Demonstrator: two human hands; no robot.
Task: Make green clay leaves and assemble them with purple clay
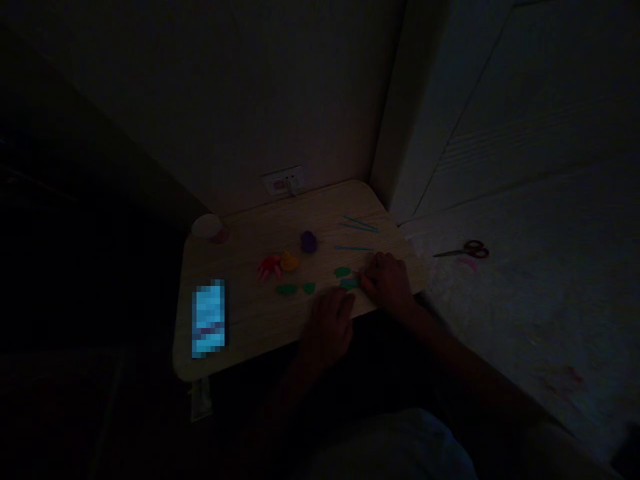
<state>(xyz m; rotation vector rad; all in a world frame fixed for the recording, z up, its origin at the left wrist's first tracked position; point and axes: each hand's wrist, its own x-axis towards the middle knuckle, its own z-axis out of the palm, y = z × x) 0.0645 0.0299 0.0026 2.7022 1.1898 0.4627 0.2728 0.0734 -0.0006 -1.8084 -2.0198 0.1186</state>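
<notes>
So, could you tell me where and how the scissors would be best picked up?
Probably by the red handles, with the right hand coming from above, on the side away from the table. The scissors lie flat with their blades pointing toward the table, so the looped end looks safer for the fingers to close on.

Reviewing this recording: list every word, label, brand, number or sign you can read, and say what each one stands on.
No text is readable here.
Lit screen: pixelated, nothing legible.
Wall socket: a reddish patch shows, too small and dark to read.
Cup: too dark to tell whether it has print.
Green pieces: no lettering visible.
</notes>
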